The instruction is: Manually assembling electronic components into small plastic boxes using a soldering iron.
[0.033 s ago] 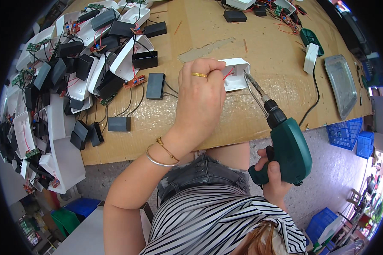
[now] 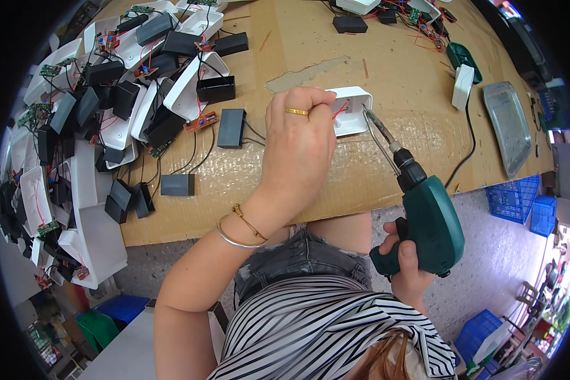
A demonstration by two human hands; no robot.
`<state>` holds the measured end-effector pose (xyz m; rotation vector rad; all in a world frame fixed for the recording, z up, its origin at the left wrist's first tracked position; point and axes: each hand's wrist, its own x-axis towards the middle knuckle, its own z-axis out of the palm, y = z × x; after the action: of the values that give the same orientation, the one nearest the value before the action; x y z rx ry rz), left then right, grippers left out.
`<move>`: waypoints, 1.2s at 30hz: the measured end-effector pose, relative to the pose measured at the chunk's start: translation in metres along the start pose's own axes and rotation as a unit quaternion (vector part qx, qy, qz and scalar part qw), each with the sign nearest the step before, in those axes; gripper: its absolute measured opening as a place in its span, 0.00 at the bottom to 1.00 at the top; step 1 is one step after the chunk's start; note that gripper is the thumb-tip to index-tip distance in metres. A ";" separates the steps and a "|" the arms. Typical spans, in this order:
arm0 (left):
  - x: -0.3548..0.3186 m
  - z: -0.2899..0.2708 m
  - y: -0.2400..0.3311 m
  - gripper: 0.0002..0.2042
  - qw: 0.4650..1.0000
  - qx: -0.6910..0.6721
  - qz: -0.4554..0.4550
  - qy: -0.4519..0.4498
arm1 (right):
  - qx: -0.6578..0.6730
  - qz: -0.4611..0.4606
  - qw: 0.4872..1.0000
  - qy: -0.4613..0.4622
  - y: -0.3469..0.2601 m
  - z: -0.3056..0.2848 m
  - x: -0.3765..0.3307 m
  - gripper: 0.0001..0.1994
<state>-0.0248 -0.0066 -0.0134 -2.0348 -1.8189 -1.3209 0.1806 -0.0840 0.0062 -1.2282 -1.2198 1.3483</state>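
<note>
Left hand point(image 2: 301, 142): centre of the frame, back turned to the camera, fingers curled down over the left end of the white case point(image 2: 360, 101). The forearm rises from the lower edge, left of centre, and slants to the upper right; the wrist bears two bracelets point(image 2: 237, 235). The hand hides its own fingertips, so what they grasp cannot be told.

Right hand point(image 2: 411, 265): lower right of centre, fingers wrapped around the handle of the green gun point(image 2: 434, 221), thumb on the near side; the forearm is mostly hidden behind the striped shirt point(image 2: 323, 323). The gun points to the upper left, its tip at the right edge of the case; contact cannot be told.

The case lies just above centre on the brown surface point(image 2: 411, 76), its open side toward the camera, red wires point(image 2: 341, 110) within. A black box point(image 2: 232, 128) lies near, left of the left hand.
</note>
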 end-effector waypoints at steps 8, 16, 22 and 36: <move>0.001 -0.004 0.002 0.08 1.000 0.002 0.003 -0.014 | 0.004 -0.003 1.000 0.006 0.000 0.000 -0.001 0.27; 0.000 -0.009 0.005 0.11 1.000 -0.016 -0.001 -0.026 | 0.017 -0.001 1.000 0.012 0.001 -0.001 -0.002 0.27; -0.002 -0.003 -0.002 0.08 0.999 -0.023 0.017 -0.018 | 0.020 0.001 1.000 0.009 0.002 -0.003 -0.003 0.27; 0.009 0.004 0.006 0.02 0.995 0.095 0.028 0.008 | -0.016 0.015 1.000 -0.022 -0.003 0.001 0.003 0.25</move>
<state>-0.0188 0.0008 -0.0071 -1.9558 -1.7900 -1.1010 0.1793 -0.0809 0.0086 -1.2492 -1.2613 1.3887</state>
